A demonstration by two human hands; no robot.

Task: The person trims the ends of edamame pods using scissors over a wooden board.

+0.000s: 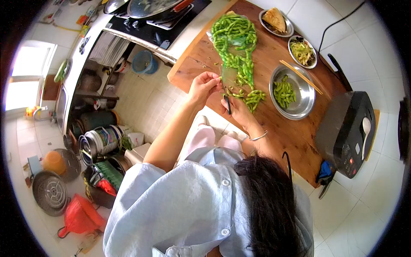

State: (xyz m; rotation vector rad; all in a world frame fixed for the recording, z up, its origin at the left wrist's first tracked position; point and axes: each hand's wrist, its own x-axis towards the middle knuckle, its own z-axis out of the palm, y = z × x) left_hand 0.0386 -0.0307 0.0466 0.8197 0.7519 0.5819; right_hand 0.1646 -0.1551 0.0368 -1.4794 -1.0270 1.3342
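My left hand is closed in a pinch at the table's near edge, with a small bit of an edamame pod showing at its fingertips. My right hand grips black-handled scissors, whose blades point up beside the left fingertips. Just beyond the hands, a green mesh bag lies open under loose edamame pods, with a bigger heap at its far end. A few pods lie right by my right hand. To the right, a steel bowl holds several pods, and chopsticks rest across its rim.
Two dishes of food stand at the back: one with flatbread, one with chopped greens. A black rice cooker sits at the right of the wooden table. The stove is at far left, above a blue bucket.
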